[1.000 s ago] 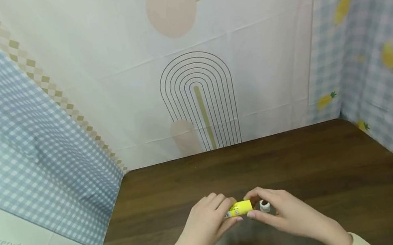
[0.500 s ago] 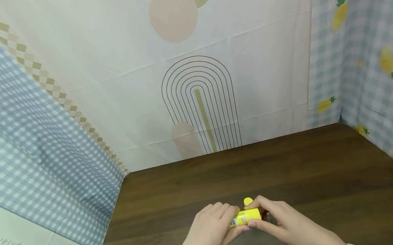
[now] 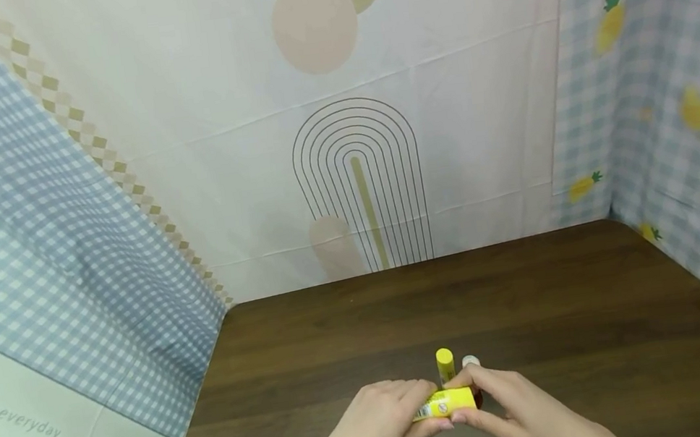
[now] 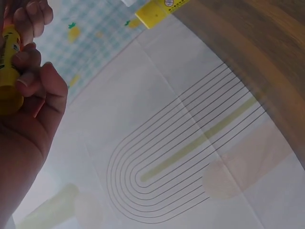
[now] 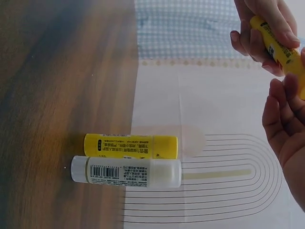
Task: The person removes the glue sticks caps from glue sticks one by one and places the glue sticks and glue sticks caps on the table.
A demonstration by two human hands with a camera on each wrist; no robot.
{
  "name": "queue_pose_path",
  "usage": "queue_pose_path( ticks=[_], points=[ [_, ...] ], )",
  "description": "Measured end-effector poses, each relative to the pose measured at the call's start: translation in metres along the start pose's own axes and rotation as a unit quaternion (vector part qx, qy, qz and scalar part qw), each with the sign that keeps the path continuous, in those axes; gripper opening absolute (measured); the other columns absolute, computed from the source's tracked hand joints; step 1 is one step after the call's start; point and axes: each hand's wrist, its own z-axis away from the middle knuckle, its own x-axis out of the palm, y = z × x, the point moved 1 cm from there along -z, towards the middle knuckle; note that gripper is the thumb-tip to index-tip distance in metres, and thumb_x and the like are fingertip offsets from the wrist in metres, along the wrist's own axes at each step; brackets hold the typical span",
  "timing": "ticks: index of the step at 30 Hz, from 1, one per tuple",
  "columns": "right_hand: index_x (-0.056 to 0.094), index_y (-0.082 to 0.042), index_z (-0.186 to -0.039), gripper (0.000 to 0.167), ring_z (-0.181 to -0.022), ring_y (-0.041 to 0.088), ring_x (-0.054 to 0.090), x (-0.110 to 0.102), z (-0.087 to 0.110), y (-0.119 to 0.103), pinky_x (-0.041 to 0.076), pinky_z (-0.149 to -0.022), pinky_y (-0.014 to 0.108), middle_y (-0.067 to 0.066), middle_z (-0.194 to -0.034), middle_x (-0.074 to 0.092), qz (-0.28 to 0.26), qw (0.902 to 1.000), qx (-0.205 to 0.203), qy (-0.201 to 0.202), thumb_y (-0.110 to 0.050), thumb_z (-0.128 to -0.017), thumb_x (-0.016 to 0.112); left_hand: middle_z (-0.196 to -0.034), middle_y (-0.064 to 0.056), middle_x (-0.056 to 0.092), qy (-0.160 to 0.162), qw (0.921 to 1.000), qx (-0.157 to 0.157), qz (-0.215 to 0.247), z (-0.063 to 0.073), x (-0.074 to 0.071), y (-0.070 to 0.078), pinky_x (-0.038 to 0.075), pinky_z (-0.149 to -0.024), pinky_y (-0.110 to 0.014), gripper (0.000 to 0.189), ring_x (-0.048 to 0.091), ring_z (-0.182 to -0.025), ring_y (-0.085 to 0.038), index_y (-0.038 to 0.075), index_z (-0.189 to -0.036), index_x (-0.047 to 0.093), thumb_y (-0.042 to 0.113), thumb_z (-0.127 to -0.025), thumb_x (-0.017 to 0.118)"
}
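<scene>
Head view: I had the yellow tube (image 3: 453,403) sideways above the bench (image 3: 340,351), left hand (image 3: 381,419) fingers curled round it, right hand (image 3: 520,409) fingers pinching one end. Left wrist view: judged it light, stiff, slightly slippery, hardly fragile; best hold mid-barrel. Right wrist view: spare tube (image 5: 128,146) and white tube (image 5: 126,171) stood upright, close together.

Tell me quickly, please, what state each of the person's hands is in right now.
Left hand: closed, holding one end of a yellow tube.
Right hand: closed, pinching the same tube's other end between thumb and finger.
</scene>
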Motion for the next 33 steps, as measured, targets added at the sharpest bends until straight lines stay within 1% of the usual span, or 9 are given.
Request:
queue_pose_path(
  ticks=[5, 11, 18, 24, 27, 28, 30, 31, 33],
  points=[
    [0.057, -0.019, -0.117, 0.032, -0.082, 0.000, 0.058, 0.002, 0.002, -0.002, 0.052, -0.069, 0.020, -0.014, -0.096, 0.062, 0.016, 0.9995, -0.024, 0.010, -0.003, -0.093, 0.070, -0.081, 0.016, 0.054, -0.018, 0.9982, -0.004, 0.057, 0.000, -0.003, 0.002, 0.038, -0.065, -0.002, 0.024, 0.042, -0.068, 0.009, 0.015, -0.102, 0.060, 0.039, -0.099, 0.060],
    [0.057, -0.021, -0.120, 0.034, -0.084, 0.000, 0.058, 0.002, 0.007, -0.006, 0.051, -0.070, 0.019, -0.015, -0.101, 0.062, 0.031, 0.9993, -0.018, 0.014, -0.005, -0.093, 0.070, -0.080, 0.016, 0.049, -0.033, 0.9970, 0.011, 0.068, 0.000, -0.004, 0.005, 0.036, -0.065, -0.001, 0.022, 0.042, -0.067, 0.009, 0.016, -0.101, 0.057, 0.037, -0.101, 0.057],
    [0.057, -0.020, -0.120, 0.033, -0.090, 0.001, 0.057, 0.002, 0.007, -0.014, 0.049, -0.077, 0.015, -0.013, -0.108, 0.061, 0.054, 0.9978, -0.038, -0.003, -0.005, -0.093, 0.070, -0.080, 0.014, 0.051, -0.080, 0.9841, -0.011, 0.158, 0.002, -0.006, 0.006, 0.039, -0.064, -0.002, 0.018, 0.042, -0.069, 0.011, 0.016, -0.103, 0.055, 0.034, -0.103, 0.055],
    [0.057, -0.018, -0.122, 0.033, -0.092, 0.002, 0.057, 0.002, 0.007, -0.013, 0.048, -0.078, 0.013, -0.011, -0.110, 0.062, 0.058, 0.9969, -0.052, -0.004, -0.006, -0.093, 0.070, -0.079, 0.013, 0.049, -0.087, 0.9812, -0.013, 0.172, 0.002, -0.005, 0.004, 0.039, -0.064, -0.003, 0.018, 0.040, -0.069, 0.011, 0.018, -0.100, 0.053, 0.036, -0.103, 0.054],
    [0.058, -0.018, -0.121, 0.035, -0.092, 0.002, 0.059, 0.002, 0.007, -0.010, 0.049, -0.079, 0.015, -0.011, -0.109, 0.063, 0.051, 0.9971, -0.057, 0.004, -0.004, -0.092, 0.071, -0.076, 0.013, 0.046, -0.069, 0.9874, -0.005, 0.143, 0.002, -0.005, 0.005, 0.036, -0.062, -0.002, 0.021, 0.038, -0.067, 0.010, 0.019, -0.095, 0.051, 0.038, -0.102, 0.055],
    [0.058, -0.018, -0.121, 0.035, -0.091, 0.002, 0.059, 0.002, 0.007, -0.008, 0.049, -0.078, 0.015, -0.011, -0.108, 0.062, 0.050, 0.9972, -0.054, 0.009, -0.004, -0.092, 0.071, -0.075, 0.014, 0.045, -0.055, 0.9918, 0.002, 0.115, 0.002, -0.005, 0.006, 0.034, -0.061, -0.002, 0.022, 0.037, -0.065, 0.009, 0.018, -0.094, 0.052, 0.039, -0.102, 0.056],
    [0.058, -0.018, -0.120, 0.035, -0.088, 0.002, 0.059, 0.003, 0.007, -0.005, 0.050, -0.075, 0.017, -0.012, -0.104, 0.063, 0.044, 0.9978, -0.046, 0.021, -0.002, -0.091, 0.071, -0.073, 0.014, 0.043, -0.022, 0.9990, 0.016, 0.037, 0.000, -0.005, 0.008, 0.030, -0.059, -0.003, 0.026, 0.034, -0.062, 0.007, 0.017, -0.093, 0.054, 0.042, -0.099, 0.060],
    [0.058, -0.018, -0.119, 0.035, -0.086, 0.001, 0.059, 0.003, 0.007, -0.003, 0.051, -0.073, 0.018, -0.013, -0.102, 0.063, 0.044, 0.9978, -0.041, 0.028, -0.001, -0.091, 0.070, -0.071, 0.014, 0.043, -0.004, 0.9996, 0.025, -0.011, -0.001, -0.005, 0.010, 0.029, -0.059, -0.004, 0.028, 0.034, -0.061, 0.006, 0.017, -0.093, 0.056, 0.044, -0.097, 0.062],
    [0.058, -0.019, -0.115, 0.031, -0.081, -0.001, 0.057, 0.004, 0.008, 0.001, 0.050, -0.068, 0.018, -0.014, -0.095, 0.061, 0.045, 0.9979, -0.029, 0.037, 0.001, -0.092, 0.068, -0.070, 0.014, 0.046, 0.027, 0.9934, 0.043, -0.103, -0.005, -0.004, 0.013, 0.027, -0.058, -0.007, 0.033, 0.036, -0.059, 0.003, 0.016, -0.093, 0.059, 0.047, -0.093, 0.067]
  ],
)
